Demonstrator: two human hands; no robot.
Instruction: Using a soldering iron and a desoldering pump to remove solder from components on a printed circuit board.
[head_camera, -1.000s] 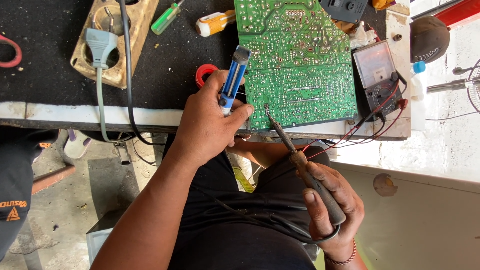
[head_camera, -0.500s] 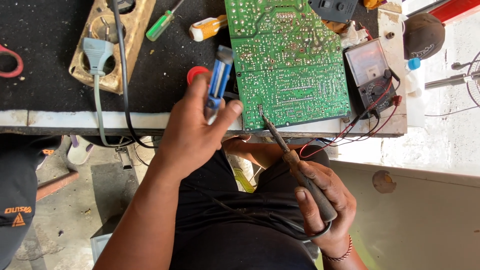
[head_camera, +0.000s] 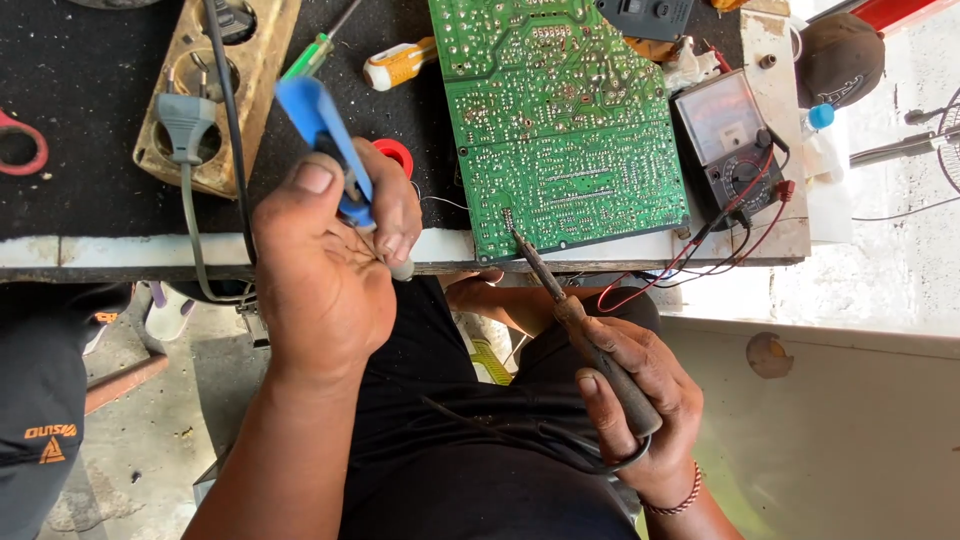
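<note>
Blue desoldering pump (head_camera: 330, 150) tilted upright; soldering iron (head_camera: 575, 320) tip seemingly touching the green circuit board (head_camera: 560, 120).

Even daylight, brightest at the right, where the pale wall (head_camera: 900, 270) is washed out. Soft shadows under the bench (head_camera: 120, 250). Focus sharp throughout; slight wide-angle bending at edges.

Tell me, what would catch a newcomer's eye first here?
Probably the big green circuit board lying at the bench's near edge, with the tip of a soldering iron, held in the right hand, touching its lower edge. Next, the left hand raised close to the camera, gripping a blue pump-like tool.
</note>
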